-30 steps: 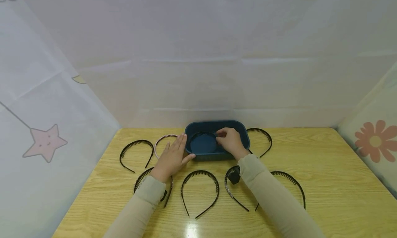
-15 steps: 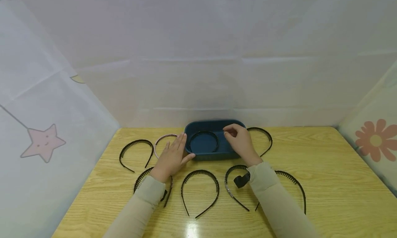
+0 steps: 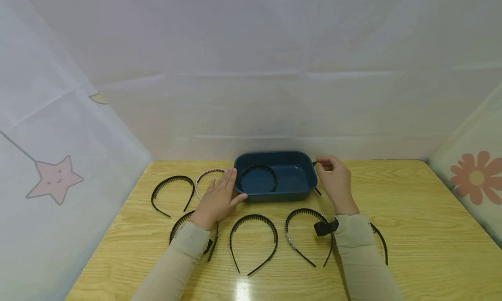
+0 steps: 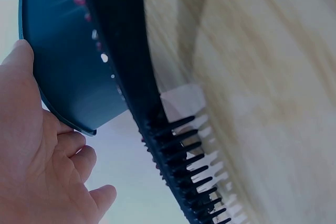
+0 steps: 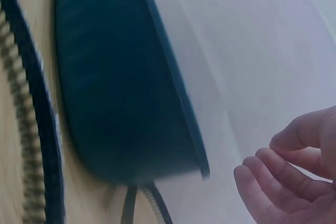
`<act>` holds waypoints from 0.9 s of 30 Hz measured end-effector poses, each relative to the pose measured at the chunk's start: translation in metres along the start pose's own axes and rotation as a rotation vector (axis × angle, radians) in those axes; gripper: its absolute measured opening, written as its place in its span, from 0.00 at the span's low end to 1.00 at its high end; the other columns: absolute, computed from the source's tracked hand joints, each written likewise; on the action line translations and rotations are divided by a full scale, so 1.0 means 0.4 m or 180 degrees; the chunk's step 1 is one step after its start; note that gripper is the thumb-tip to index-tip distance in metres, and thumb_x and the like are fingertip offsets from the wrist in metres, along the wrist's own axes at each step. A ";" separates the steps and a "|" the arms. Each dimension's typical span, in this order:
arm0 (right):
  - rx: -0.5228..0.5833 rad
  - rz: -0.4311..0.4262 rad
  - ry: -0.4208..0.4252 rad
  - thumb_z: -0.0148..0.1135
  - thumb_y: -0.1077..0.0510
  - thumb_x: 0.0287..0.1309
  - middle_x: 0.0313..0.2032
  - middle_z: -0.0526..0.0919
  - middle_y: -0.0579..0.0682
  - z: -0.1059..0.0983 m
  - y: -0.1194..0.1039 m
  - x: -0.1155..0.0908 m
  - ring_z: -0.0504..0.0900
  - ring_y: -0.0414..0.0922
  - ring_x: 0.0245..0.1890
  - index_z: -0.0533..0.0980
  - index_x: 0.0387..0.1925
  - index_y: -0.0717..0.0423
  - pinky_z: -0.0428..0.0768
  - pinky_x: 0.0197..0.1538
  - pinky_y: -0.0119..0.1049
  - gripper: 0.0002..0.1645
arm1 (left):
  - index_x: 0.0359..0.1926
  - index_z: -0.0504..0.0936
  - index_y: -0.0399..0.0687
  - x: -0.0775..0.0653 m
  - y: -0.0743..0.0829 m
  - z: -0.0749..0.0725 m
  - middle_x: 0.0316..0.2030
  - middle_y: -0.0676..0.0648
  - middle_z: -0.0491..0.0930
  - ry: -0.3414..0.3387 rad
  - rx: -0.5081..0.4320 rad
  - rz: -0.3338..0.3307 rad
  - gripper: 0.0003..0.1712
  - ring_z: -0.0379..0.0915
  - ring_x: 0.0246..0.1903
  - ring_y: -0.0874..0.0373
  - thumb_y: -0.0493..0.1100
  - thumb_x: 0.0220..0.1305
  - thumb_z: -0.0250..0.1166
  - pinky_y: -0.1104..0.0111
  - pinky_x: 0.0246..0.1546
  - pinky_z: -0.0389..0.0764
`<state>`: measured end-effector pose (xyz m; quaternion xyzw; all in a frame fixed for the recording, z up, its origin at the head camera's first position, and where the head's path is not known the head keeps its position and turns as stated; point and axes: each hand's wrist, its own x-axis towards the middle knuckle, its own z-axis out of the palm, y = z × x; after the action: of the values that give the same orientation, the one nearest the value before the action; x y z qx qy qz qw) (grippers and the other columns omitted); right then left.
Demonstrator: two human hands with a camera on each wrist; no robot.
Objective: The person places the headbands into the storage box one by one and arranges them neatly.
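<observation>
In the head view my left hand [image 3: 217, 199] lies with straight fingers against the left end of a dark blue box [image 3: 274, 197]. One black toothed headband [image 3: 276, 179] lies inside that box, on its left side. My right hand [image 3: 338, 183] is just right of the box, fingers bent, thumb near the fingertips; the right wrist view shows nothing held there. Below it is another black headband [image 3: 318, 191], mostly hidden by the hand. A black headband with small shiny beads [image 4: 121, 51] crosses the left wrist view, apart from the fingers.
Several more headbands lie on the wooden table [image 3: 423, 231]: a black one [image 3: 172, 178] and a pink one [image 3: 209, 171] at left, a plain black one [image 3: 252, 216] at front middle, one with silver trim [image 3: 289, 240] to its right. White cloth walls [image 3: 270, 96] enclose the table.
My right hand has let go of the headband, which now lies in the box, and has moved right, out of the box, to the headband beside it. The left hand stays in place.
</observation>
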<state>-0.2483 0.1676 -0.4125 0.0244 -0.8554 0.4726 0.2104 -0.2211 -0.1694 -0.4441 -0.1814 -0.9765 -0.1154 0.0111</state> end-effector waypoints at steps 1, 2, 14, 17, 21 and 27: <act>-0.0038 0.0003 0.0040 0.58 0.62 0.70 0.43 0.86 0.62 -0.006 0.010 0.000 0.83 0.56 0.43 0.82 0.50 0.65 0.80 0.40 0.39 0.13 | 0.81 0.43 0.40 0.000 0.000 0.000 0.80 0.40 0.42 0.0006 -0.0010 0.0007 0.50 0.41 0.79 0.45 0.68 0.76 0.48 0.40 0.75 0.48; -0.0074 0.0009 0.0082 0.58 0.63 0.70 0.43 0.85 0.62 -0.011 0.020 0.001 0.83 0.56 0.43 0.82 0.50 0.65 0.80 0.40 0.40 0.13 | 0.81 0.43 0.40 0.000 0.001 0.000 0.80 0.40 0.42 0.0003 -0.0014 0.0005 0.51 0.40 0.79 0.45 0.68 0.76 0.48 0.40 0.75 0.47; -0.0337 0.0492 0.0257 0.53 0.65 0.70 0.46 0.83 0.68 -0.062 0.110 0.011 0.82 0.61 0.47 0.79 0.54 0.70 0.82 0.49 0.53 0.17 | 0.81 0.42 0.40 -0.002 0.003 -0.002 0.80 0.40 0.41 0.0025 -0.0048 0.0026 0.51 0.40 0.79 0.45 0.67 0.75 0.49 0.39 0.74 0.48; -0.0385 0.0690 0.0122 0.53 0.64 0.70 0.49 0.82 0.69 -0.076 0.124 0.017 0.81 0.63 0.49 0.77 0.57 0.71 0.81 0.50 0.55 0.20 | 0.81 0.42 0.40 -0.002 0.003 -0.003 0.80 0.40 0.40 0.0019 -0.0055 0.0021 0.51 0.39 0.79 0.46 0.68 0.75 0.49 0.40 0.75 0.47; -0.0511 0.0958 -0.0109 0.54 0.63 0.69 0.52 0.80 0.71 -0.091 0.133 0.024 0.79 0.65 0.51 0.74 0.61 0.73 0.80 0.51 0.57 0.23 | 0.81 0.41 0.40 -0.002 0.001 -0.001 0.80 0.40 0.40 -0.0008 -0.0041 0.0014 0.51 0.38 0.79 0.46 0.68 0.76 0.48 0.40 0.75 0.46; -0.0656 0.1240 -0.0447 0.57 0.62 0.70 0.56 0.76 0.75 -0.103 0.158 0.028 0.75 0.70 0.54 0.71 0.62 0.77 0.78 0.54 0.61 0.26 | 0.81 0.44 0.38 -0.005 -0.001 0.000 0.80 0.39 0.42 0.0029 -0.0044 0.0034 0.50 0.40 0.79 0.45 0.67 0.76 0.49 0.40 0.74 0.48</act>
<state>-0.2599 0.2379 -0.4395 -0.1300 -0.9003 0.4115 0.0565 -0.2193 -0.1706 -0.4446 -0.1862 -0.9747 -0.1229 0.0150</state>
